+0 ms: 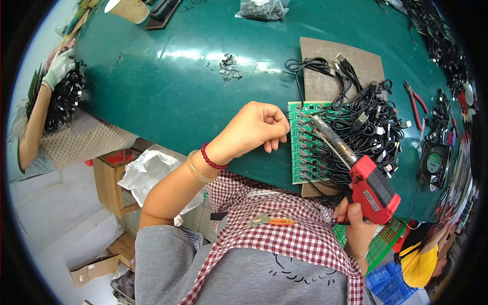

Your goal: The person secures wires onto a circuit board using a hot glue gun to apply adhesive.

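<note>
Now, take the green circuit board as the dial's centre: it lies on the green table, with a brown sheet jutting out beneath it toward one o'clock. Over at nine to ten, the left hand sits just beside the board's edge, fingers curled in and thumb drawn close; whether anything is pinched there, I cannot tell. At four, the right hand has its fingers wrapped round the grip of a red soldering gun, whose nozzle slants toward ten, over the board's upper part; contact at the tip isn't clear. Black cables crowd three o'clock, red-handled pliers beyond them between two and three. Between ten and eleven, small metal parts lie scattered; well apart, toward nine-thirty, shows a co-worker's gloved hand.
</note>
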`<state>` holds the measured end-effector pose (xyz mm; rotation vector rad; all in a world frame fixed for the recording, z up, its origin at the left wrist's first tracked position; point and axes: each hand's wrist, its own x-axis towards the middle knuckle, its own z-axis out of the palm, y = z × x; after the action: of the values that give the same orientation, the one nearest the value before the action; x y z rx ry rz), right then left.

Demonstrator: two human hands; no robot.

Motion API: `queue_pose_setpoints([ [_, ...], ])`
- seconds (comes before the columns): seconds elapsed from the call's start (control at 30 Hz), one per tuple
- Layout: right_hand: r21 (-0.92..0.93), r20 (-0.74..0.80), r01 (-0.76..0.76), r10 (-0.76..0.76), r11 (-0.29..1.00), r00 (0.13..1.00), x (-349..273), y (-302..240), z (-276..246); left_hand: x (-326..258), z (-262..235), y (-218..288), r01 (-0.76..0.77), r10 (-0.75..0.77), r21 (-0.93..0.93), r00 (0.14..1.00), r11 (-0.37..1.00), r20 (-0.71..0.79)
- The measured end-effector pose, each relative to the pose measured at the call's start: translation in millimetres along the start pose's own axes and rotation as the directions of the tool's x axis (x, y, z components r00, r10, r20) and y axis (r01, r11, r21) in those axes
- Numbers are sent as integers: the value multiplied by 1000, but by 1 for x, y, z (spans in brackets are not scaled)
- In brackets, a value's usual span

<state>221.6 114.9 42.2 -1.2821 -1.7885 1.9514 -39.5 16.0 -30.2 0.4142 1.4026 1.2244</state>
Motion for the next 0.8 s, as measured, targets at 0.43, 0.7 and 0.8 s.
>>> queue_pose_setpoints([
  [0.43, -133, -29, 90, -94, 987, 995, -5, 21, 5, 0, -8, 5, 37, -41, 45, 997, 998, 73],
  [0.7, -211, -53, 107, -121, 972, 991, -4, 22, 9, 0, -7, 5, 38, -40, 35, 997, 999, 60],
  [0.8, -237, -36, 119, -131, 964, 991, -2, 16, 11, 1, -7, 5, 39, -41, 35, 998, 999, 53],
])
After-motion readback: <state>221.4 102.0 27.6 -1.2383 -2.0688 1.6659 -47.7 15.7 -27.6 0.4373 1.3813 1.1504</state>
